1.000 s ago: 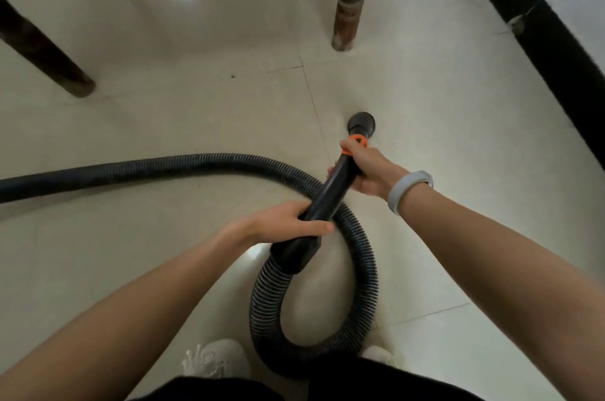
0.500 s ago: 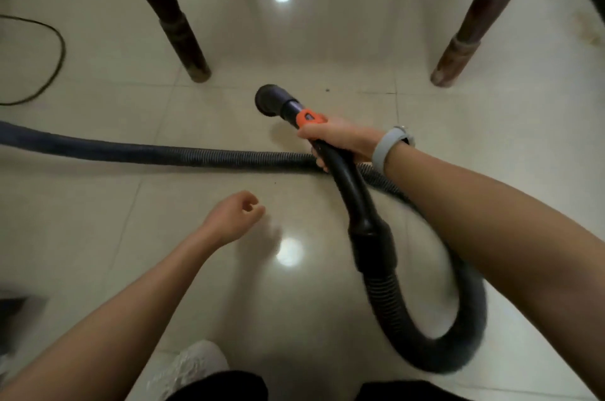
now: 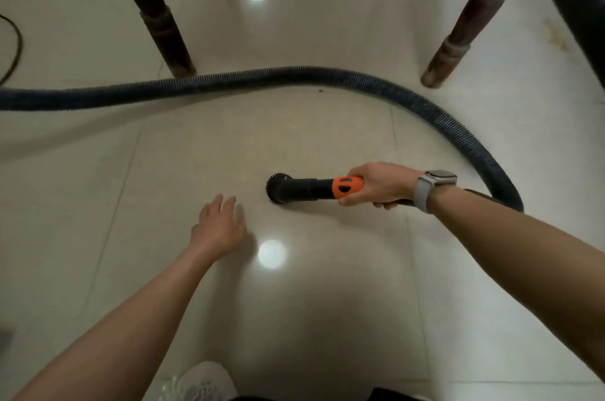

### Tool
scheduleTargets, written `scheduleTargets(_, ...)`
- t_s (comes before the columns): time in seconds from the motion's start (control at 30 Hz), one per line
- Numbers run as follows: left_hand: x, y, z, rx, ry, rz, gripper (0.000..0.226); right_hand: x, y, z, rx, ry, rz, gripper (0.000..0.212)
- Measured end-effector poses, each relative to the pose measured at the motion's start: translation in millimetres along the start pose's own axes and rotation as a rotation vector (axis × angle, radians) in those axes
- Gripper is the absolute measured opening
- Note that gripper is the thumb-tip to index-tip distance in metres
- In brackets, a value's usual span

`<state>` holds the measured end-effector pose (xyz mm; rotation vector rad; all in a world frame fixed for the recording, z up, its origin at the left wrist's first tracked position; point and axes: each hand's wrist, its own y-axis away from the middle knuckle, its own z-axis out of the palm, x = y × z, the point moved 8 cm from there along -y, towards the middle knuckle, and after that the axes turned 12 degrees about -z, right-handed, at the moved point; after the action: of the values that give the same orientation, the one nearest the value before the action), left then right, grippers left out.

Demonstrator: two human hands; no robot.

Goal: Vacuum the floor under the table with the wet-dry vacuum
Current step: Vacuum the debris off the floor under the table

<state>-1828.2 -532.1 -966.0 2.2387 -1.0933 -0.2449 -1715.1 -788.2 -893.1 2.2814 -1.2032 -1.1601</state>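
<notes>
1. Head view, centre right: right hand (image 3: 379, 184), fingers curled round the vacuum wand (image 3: 314, 190) just behind its orange collar (image 3: 348, 188). A grey-strapped watch (image 3: 432, 186) sits on that wrist.
2. Centre of the frame: round black brush nozzle (image 3: 277, 188) at the wand's tip, pointing left, down at the floor (image 3: 163, 155); whether the bristles touch the tile cannot be told.
3. Ribbed dark hose (image 3: 229, 81): enters at the left edge, runs across the upper middle, arcs down the right side and disappears behind the right forearm.
4. Lower centre left: left hand (image 3: 217, 227), fingers spread and straight, holding nothing, near the nozzle but apart from it, low over the tile.
5. Upper left and upper right: two dark turned table legs (image 3: 163, 27) (image 3: 458, 40), the hose passing just in front of both.
6. Far left edge: thin black cable (image 3: 16, 50) curving on the floor.
7. Bottom edge: white shoe (image 3: 199, 382).
8. Upper right corner: dark skirting strip (image 3: 573, 7).
</notes>
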Motion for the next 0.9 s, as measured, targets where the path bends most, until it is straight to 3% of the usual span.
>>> scheduleTargets(0.17, -23, 1, 51, -0.269, -0.171, 0.021, 0.086, -8, -25, 1, 0.051, -0.304, 0.059, 0.03)
scheduleTargets(0.33, -29, 1, 54, -0.278, -0.163, 0.077, 0.084, -13, -15, 32, -0.206, -0.371, 0.091, 0.037)
scheduleTargets(0.4, -29, -1, 54, -0.292, -0.165, 0.086, 0.085, -8, -17, 26, -0.15, -0.396, 0.094, 0.039)
scheduleTargets(0.53, -30, -2, 54, -0.288, -0.183, 0.093, 0.085, -11, -39, 2, 0.168, -0.508, 0.108, 0.036)
scheduleTargets(0.6, -30, -2, 51, -0.274, -0.172, 0.091, 0.08, -29, -51, 13, 0.187, -0.595, 0.102, 0.034)
scheduleTargets(0.73, -33, 0, 31, -0.227, -0.004, 0.032, 0.067, -76, -71, 46, -0.002, -0.554, 0.042, 0.031)
scheduleTargets(0.9, -51, 42, -19, -0.17, 0.302, -0.09, 0.051, -123, -50, 41, 0.004, -0.454, -0.01, 0.033)
